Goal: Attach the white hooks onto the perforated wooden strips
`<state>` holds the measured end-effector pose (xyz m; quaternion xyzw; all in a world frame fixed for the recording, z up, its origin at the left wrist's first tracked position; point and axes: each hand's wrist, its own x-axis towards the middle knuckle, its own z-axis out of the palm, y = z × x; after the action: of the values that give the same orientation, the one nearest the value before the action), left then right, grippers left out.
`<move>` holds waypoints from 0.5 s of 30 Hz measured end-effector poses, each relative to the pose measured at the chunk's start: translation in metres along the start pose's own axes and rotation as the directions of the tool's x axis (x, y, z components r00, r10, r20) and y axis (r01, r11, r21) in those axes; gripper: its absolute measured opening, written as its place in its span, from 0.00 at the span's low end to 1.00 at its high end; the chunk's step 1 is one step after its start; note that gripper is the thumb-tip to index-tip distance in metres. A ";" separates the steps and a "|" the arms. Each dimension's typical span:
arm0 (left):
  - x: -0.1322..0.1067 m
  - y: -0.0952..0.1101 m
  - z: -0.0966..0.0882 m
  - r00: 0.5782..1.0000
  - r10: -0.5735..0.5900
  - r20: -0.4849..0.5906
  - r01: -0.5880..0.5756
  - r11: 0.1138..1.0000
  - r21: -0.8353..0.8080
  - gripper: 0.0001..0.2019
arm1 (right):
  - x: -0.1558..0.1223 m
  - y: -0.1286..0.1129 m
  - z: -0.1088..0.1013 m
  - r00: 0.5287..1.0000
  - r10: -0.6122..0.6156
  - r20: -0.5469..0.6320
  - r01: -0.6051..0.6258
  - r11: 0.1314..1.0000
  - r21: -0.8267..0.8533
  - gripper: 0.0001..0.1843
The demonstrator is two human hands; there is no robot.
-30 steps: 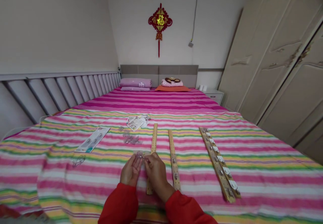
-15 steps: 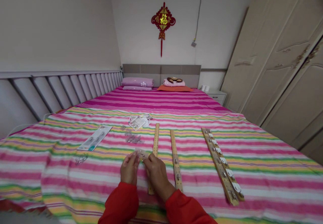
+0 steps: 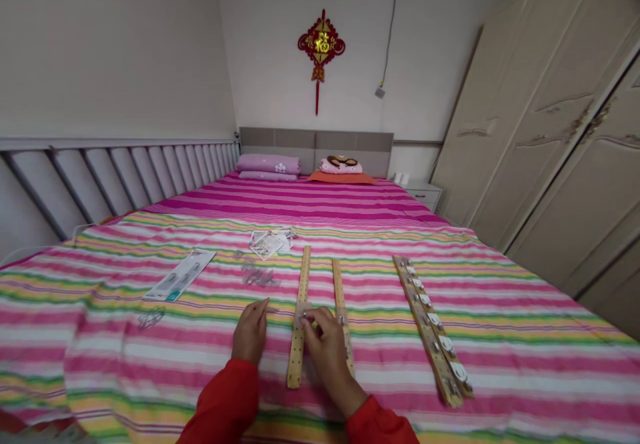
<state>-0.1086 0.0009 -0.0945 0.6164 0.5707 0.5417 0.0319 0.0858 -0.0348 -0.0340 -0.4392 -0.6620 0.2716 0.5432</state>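
From here the right hand [image 3: 327, 354] is the busy one: its grip is closed to a pinch on a small clear plastic hook [image 3: 304, 314], which sits over the upper part of the nearest perforated wooden strip [image 3: 297, 354]. The hook is transparent and hard to make out in detail. The left hand [image 3: 250, 332] is apart from it, just left of that strip, its grip open with the fingers extended, and I see nothing in it. A moment ago both hands were together left of the strip with the clear piece between them; now the right has carried it over the wood and the left has come away.

I count four wooden strips on the striped quilt [image 3: 525, 364]. The second strip [image 3: 342, 311] lies just right of the first, with metal fittings on it, partly behind the right hand. Further right, a pair of strips [image 3: 425, 329] lie side by side, touching, with a row of white-backed hooks along them.

Beyond the hands, to the left, are one cluster of clear hooks [image 3: 256, 277], one loose hook [image 3: 151, 319] and one blister card [image 3: 179, 275]. There is also a small heap of paper backing [image 3: 267, 244] — all on the same bed.
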 end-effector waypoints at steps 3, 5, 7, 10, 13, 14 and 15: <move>-0.010 0.000 0.001 0.999 -0.037 -0.022 0.037 0.999 0.014 0.15 | -0.001 0.001 -0.003 0.988 0.157 0.003 -0.154 0.967 0.205 0.04; -0.013 0.013 -0.002 0.990 -0.133 -0.038 0.131 0.989 -0.066 0.15 | -0.002 0.002 -0.007 0.953 0.296 0.065 -0.299 0.883 0.361 0.07; -0.013 0.034 -0.007 0.969 -0.244 0.040 0.246 0.946 -0.210 0.14 | -0.003 0.002 -0.012 0.911 0.394 0.124 -0.403 0.786 0.469 0.12; -0.011 0.073 -0.012 0.913 -0.316 0.257 0.397 0.830 -0.392 0.13 | -0.005 0.001 -0.021 0.888 0.446 0.114 -0.433 0.725 0.536 0.17; -0.015 0.104 -0.010 0.868 -0.331 0.371 0.484 0.734 -0.477 0.16 | -0.007 -0.002 -0.028 0.884 0.461 0.081 -0.420 0.705 0.571 0.17; -0.018 0.112 -0.008 0.855 -0.340 0.391 0.506 0.710 -0.490 0.17 | -0.008 -0.002 -0.029 0.882 0.465 0.075 -0.417 0.697 0.583 0.17; -0.021 0.118 -0.005 0.845 -0.351 0.403 0.525 0.690 -0.498 0.18 | -0.009 -0.002 -0.029 0.881 0.467 0.069 -0.413 0.691 0.593 0.17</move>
<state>-0.0283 -0.0582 -0.0284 0.4881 0.4941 0.5762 0.4309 0.1135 -0.0473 -0.0287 -0.4048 -0.3946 0.5666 0.5995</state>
